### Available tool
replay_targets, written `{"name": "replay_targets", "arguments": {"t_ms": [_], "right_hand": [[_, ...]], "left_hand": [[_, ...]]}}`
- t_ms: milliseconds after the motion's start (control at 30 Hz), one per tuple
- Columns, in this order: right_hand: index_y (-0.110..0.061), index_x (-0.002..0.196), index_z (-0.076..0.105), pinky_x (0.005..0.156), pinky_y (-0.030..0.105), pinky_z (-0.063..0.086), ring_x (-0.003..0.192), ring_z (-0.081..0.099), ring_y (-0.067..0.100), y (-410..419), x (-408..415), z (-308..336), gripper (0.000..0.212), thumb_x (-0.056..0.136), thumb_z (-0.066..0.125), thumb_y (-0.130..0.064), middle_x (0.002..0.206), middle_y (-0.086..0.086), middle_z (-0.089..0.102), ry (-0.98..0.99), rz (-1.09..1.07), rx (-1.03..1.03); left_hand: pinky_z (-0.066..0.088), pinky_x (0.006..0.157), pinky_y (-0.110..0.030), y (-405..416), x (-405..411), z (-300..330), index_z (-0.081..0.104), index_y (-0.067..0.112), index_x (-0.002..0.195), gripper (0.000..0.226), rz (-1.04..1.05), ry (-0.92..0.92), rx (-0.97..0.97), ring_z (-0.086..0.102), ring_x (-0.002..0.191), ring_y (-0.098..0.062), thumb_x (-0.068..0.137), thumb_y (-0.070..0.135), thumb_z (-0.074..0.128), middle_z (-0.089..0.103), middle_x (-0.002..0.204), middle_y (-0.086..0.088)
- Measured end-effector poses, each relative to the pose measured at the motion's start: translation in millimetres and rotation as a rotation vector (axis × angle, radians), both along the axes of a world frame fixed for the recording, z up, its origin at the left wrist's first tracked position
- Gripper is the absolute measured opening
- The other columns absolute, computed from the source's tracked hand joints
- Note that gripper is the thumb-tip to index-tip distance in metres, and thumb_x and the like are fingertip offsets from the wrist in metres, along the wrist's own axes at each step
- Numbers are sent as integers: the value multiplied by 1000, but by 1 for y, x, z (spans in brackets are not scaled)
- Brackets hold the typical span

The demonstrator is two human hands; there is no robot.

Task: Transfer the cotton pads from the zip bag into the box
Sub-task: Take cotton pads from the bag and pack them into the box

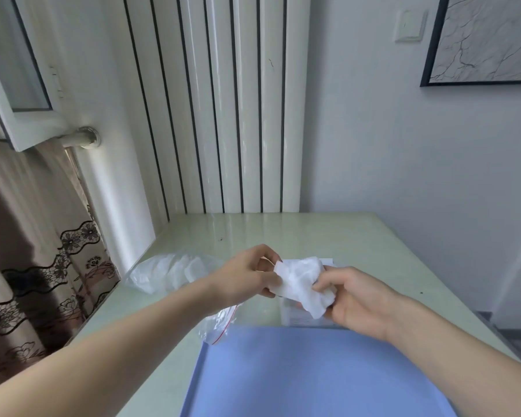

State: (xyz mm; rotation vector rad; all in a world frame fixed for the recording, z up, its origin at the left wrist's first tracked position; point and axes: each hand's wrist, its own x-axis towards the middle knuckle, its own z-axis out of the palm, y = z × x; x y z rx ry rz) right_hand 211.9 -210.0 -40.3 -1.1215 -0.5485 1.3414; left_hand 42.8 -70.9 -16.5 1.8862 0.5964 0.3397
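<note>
A crumpled bunch of white cotton pads (303, 282) is held above the table between both hands. My left hand (247, 276) pinches its left edge and my right hand (355, 299) grips its right side. Directly under the pads stands a clear box (292, 316), mostly hidden by them and by my right hand. A clear zip bag (169, 272) with a red zip line lies on the table to the left, partly under my left forearm, with white pads showing inside.
A blue mat (313, 374) covers the near part of the pale green glossy table (373, 245). A white radiator and wall stand behind the table; a curtain hangs past its left edge.
</note>
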Motion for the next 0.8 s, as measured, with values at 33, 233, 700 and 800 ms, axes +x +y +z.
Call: {"name": "replay_targets", "arguments": {"t_ms": [33, 233, 700, 800], "right_hand": [[7, 138, 46, 78, 38, 56, 120, 63, 34, -3, -1, 1, 58, 81, 55, 7, 137, 26, 57, -9, 26, 7], [-5, 127, 64, 79, 29, 52, 98, 67, 22, -17, 7, 4, 43, 89, 46, 6, 115, 12, 70, -123, 19, 36], [-5, 121, 66, 86, 32, 58, 103, 69, 26, -13, -3, 2, 27, 96, 61, -11, 126, 22, 65, -274, -180, 60], [-6, 123, 63, 95, 40, 57, 105, 71, 29, -10, -5, -2, 30, 93, 65, -12, 121, 23, 67, -274, -228, 63]], "left_hand": [[61, 83, -37, -1, 3, 0, 58, 4, 108, 22, 22, -29, 10, 69, 81, -22, 88, 0, 63, 68, 92, -7], [59, 82, -51, 3, 10, -3, 47, 14, 106, 25, 80, 7, 194, 68, 69, -25, 89, -1, 56, 63, 100, -14], [57, 89, -34, -15, 35, 0, 70, 7, 97, 36, -25, -41, -194, 71, 90, -20, 99, 38, 52, 73, 96, -10], [55, 96, -48, -15, 38, -7, 66, 9, 102, 35, -11, 1, 24, 70, 98, -26, 83, 38, 72, 69, 98, -12]]}}
